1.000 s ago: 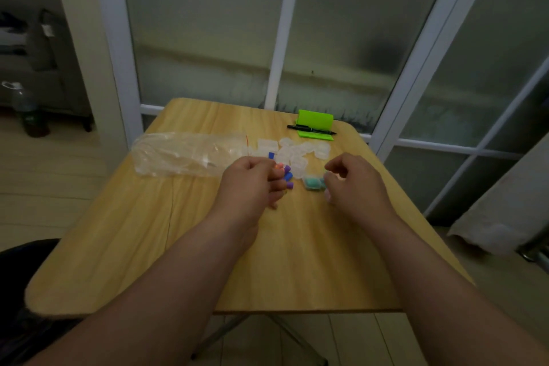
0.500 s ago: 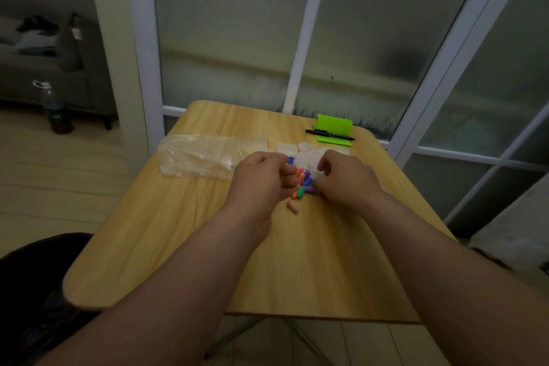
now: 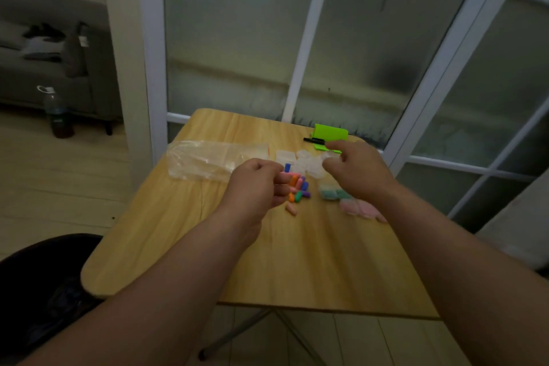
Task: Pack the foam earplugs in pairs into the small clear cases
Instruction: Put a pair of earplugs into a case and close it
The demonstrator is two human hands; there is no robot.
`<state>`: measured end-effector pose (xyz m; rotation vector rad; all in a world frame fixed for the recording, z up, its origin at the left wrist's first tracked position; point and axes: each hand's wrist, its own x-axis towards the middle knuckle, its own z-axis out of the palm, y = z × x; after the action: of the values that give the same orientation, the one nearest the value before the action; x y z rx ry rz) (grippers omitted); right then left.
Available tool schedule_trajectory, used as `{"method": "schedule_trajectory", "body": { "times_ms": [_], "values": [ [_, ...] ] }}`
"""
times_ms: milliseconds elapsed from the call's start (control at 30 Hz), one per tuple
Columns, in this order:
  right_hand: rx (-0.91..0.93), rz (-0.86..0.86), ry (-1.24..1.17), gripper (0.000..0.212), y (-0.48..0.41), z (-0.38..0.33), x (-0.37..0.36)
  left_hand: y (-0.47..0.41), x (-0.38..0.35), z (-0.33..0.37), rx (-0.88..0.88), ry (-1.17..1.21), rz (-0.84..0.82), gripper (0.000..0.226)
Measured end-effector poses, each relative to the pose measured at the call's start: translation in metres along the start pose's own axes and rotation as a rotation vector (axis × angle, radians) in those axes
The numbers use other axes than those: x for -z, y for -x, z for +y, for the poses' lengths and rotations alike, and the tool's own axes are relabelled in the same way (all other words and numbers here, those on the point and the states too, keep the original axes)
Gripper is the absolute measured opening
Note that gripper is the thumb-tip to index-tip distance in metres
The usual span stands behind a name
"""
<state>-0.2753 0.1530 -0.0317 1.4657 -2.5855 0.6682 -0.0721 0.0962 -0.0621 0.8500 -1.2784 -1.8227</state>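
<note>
— Well, are you holding anything?
— I can't tell. My left hand [image 3: 255, 190] is curled just beside the earplugs [image 3: 298, 187]; my right hand [image 3: 356, 172] bends over the clear cases [image 3: 306, 165].

Earplugs [image 3: 298, 187] orange, blue, purple, green, pink; stand [image 3: 330, 134] lime green; table [image 3: 297, 261] light wood-grain.

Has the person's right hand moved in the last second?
Yes. The right hand has moved away from the earplug pile, toward the green stand.
</note>
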Motion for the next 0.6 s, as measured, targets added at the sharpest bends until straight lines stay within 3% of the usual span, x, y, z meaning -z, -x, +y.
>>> {"method": "schedule_trajectory", "body": {
  "times_ms": [200,300,367,500,600],
  "values": [
    [-0.157,-0.079,-0.471,0.019,0.068,-0.012,0.004,0.021,-0.005,-0.006,0.017,-0.134,-0.113,0.017],
    [-0.341,-0.198,-0.890,0.023,0.097,-0.024,0.004,0.037,-0.011,-0.011,-0.032,-0.273,-0.247,0.027],
    [-0.393,-0.223,-1.041,0.023,0.107,-0.028,0.004,0.045,-0.011,-0.012,-0.067,-0.339,-0.309,0.029],
    [-0.404,-0.288,-1.108,0.022,0.113,-0.032,-0.001,0.050,-0.004,-0.014,-0.112,-0.404,-0.316,0.027],
    [-0.348,-0.342,-1.051,0.033,0.112,-0.030,-0.008,0.051,0.002,-0.015,-0.142,-0.471,-0.303,0.024]
  ]
}}
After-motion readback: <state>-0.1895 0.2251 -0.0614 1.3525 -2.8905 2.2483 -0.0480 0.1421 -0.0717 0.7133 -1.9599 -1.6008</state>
